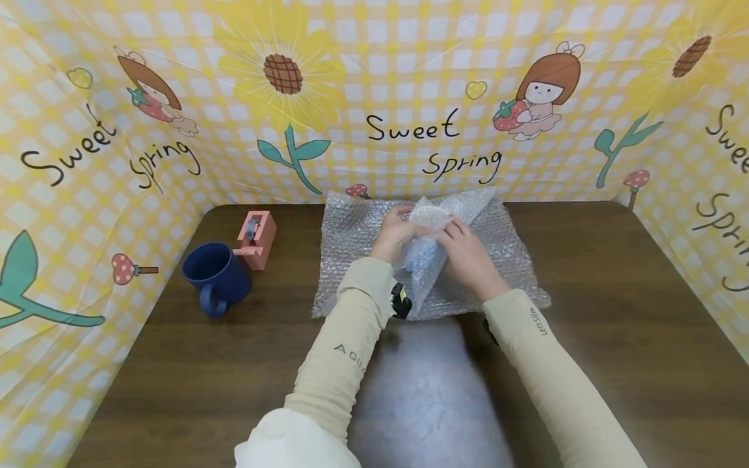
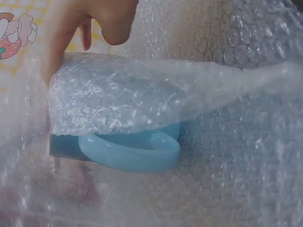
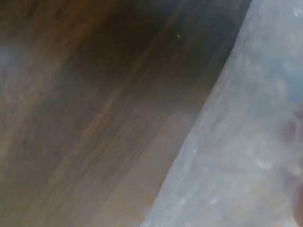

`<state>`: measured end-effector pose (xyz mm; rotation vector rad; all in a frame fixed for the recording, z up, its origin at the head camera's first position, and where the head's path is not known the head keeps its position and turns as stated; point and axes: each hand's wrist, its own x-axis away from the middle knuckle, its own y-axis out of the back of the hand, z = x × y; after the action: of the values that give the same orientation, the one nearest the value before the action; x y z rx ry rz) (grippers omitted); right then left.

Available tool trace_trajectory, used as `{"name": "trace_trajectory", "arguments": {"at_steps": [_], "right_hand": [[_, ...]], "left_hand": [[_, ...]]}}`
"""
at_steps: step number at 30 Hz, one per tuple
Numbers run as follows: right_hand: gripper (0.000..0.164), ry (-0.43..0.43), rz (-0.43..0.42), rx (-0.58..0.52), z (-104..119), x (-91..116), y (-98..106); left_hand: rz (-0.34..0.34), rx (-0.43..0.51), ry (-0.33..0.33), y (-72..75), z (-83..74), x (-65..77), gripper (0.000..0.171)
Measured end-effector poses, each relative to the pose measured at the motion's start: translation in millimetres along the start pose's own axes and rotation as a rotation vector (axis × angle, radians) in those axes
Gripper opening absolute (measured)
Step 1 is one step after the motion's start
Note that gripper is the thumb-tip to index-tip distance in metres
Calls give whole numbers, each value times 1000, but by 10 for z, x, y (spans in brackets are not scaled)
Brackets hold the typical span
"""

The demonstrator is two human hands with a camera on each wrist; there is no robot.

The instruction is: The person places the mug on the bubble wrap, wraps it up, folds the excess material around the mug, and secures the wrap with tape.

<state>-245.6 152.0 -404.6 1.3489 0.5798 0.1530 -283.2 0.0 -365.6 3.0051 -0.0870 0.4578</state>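
A light blue mug (image 2: 132, 151) stands partly wrapped in bubble wrap (image 1: 345, 260); its handle shows below a folded flap in the left wrist view. My left hand (image 1: 393, 233) grips the wrapped mug near its top, fingers and thumb around the side. My right hand (image 1: 467, 255) holds the bubble wrap against the mug's other side, with its fingertips near the top. The film covers part of the fingers. In the right wrist view, only blurred wrap (image 3: 236, 142) and a sliver of fingers appear.
A dark blue mug (image 1: 218, 276) stands on the left of the brown wooden table (image 1: 608, 312), beside a pink tape dispenser (image 1: 264, 237). A yellow checked cloth (image 1: 386, 78) hangs behind and at both sides. The bubble wrap sheet lies near the table's back edge.
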Motion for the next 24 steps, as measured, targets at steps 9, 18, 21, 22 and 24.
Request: {"name": "trace_trajectory", "arguments": {"at_steps": [9, 18, 21, 22, 24], "right_hand": [[60, -255, -44, -492, -83, -83, 76], [48, -803, -156, -1058, -412, -160, -19], [49, -835, -111, -1265, -853, -169, -512], [51, -856, -86, -1340, -1004, -189, -696], [57, -899, -48, -1442, -1125, -205, -859]], "left_hand": [[-98, -126, -1, -71, 213, -374, 67], [-184, -414, 1, -111, 79, -106, 61], [-173, -423, -2, -118, 72, -37, 60], [-167, -422, -2, -120, 78, -32, 60], [-149, -412, -9, -120, 90, -14, 60]]}}
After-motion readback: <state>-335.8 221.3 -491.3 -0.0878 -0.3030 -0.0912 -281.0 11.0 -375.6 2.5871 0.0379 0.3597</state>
